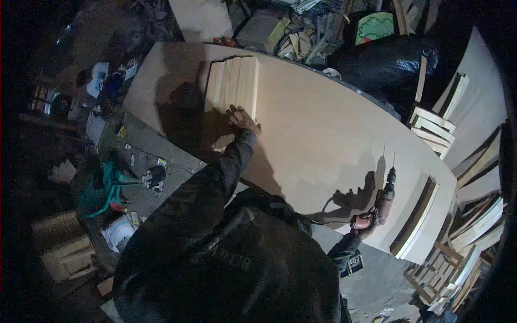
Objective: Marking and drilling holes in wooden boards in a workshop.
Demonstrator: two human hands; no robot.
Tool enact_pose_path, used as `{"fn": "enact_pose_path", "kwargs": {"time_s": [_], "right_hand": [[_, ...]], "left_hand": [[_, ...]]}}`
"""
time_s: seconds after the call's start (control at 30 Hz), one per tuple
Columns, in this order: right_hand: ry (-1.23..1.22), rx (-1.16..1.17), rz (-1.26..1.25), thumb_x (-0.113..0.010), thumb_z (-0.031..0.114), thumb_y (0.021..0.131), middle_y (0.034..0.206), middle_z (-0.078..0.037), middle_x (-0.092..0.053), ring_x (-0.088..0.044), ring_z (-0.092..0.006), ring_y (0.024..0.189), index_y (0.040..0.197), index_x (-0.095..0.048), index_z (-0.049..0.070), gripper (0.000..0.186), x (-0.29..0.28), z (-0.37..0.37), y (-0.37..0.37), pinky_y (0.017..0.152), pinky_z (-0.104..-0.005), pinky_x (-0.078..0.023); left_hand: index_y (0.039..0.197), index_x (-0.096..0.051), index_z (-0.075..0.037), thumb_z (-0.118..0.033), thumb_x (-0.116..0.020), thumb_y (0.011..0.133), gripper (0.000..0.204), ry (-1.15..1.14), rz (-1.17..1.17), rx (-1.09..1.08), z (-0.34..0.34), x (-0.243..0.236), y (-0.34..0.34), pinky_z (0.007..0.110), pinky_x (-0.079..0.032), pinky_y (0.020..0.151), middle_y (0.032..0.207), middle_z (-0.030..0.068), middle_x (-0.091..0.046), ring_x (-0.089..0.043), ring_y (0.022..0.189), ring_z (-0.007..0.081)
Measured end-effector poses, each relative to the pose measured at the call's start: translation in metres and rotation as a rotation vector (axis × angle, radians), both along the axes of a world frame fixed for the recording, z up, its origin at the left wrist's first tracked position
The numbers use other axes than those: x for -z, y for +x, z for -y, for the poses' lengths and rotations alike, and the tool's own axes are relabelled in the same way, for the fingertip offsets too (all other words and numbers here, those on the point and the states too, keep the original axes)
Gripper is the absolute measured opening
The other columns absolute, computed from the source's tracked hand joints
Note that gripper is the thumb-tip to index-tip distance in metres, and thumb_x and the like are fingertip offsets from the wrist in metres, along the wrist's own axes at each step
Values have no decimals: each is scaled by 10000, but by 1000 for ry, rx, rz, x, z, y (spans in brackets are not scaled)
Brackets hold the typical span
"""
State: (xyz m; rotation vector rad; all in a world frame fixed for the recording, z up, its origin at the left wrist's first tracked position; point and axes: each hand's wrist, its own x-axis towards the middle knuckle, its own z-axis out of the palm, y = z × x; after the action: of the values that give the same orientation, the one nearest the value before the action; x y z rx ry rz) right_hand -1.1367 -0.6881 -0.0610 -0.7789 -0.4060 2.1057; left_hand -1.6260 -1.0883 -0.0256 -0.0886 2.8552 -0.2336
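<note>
My left hand point(244, 119) rests on the near part of several pale wooden strips point(237, 81), which lie side by side at the left of a large wooden board point(312, 140). Its fingers are spread over the wood. My right hand point(368, 230) is wrapped round the handle of a reddish power drill point(384, 205), near the board's right front. The drill's long thin bit points away from me, and a cord runs left from the handle. To the right of the drill lies a small stack of long strips point(414, 218).
Behind the board are a black plastic bag point(382, 72) and mixed clutter. Wooden frames and offcuts point(433, 269) stand at the right. On the floor to the left are a green plastic stool point(107, 185), a white sack point(118, 232) and a cardboard piece point(59, 234).
</note>
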Motion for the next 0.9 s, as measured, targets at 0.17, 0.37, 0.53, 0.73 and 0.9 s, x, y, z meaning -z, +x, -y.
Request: {"fn": "enact_pose_path", "kwargs": {"time_s": [0.17, 0.37, 0.53, 0.73, 0.9], "right_hand": [[44, -191, -32, -510, 487, 975, 1483, -184, -514, -520, -337, 1307, 1512, -449, 44, 698, 6, -26, 38, 1144, -517, -387], [92, -245, 42, -524, 474, 959, 1502, -202, -487, -501, -370, 1328, 1543, -398, 36, 741, -15, -29, 49, 1140, -572, -374], [17, -415, -73, -549, 535, 901, 1612, -237, -330, -403, -491, 1401, 1585, -307, 35, 882, -31, -33, 52, 1156, -669, -302], [103, -481, 62, -581, 566, 875, 1604, -255, -322, -371, -496, 1425, 1595, -266, 39, 946, -44, -47, 57, 1149, -656, -329], [158, -608, -17, -581, 592, 862, 1595, -248, -344, -383, -517, 1413, 1587, -279, 29, 966, -42, -58, 58, 1149, -629, -352]], "left_hand": [[1598, -119, -7, -560, -584, 918, 993, 39, -25, -189, 10, 36, -28, 558, -223, 1198, 1667, 155, -127, -194, 1499, 394], [1596, -163, -19, -522, -635, 901, 980, 46, 43, -229, 3, 27, -24, 557, -268, 1181, 1663, 176, -158, -250, 1470, 400], [1595, -199, -30, -491, -678, 886, 972, 111, 119, -238, -8, 10, -22, 555, -305, 1166, 1659, 194, -183, -296, 1446, 405], [1593, -243, -42, -453, -729, 869, 964, 364, 164, -152, -65, -18, 21, 553, -349, 1149, 1655, 214, -214, -352, 1417, 411], [1550, -202, 26, -267, -764, 761, 1012, 588, -253, 71, -150, -25, 140, 556, -239, 1189, 1557, 294, -252, -262, 1430, 468]]}}
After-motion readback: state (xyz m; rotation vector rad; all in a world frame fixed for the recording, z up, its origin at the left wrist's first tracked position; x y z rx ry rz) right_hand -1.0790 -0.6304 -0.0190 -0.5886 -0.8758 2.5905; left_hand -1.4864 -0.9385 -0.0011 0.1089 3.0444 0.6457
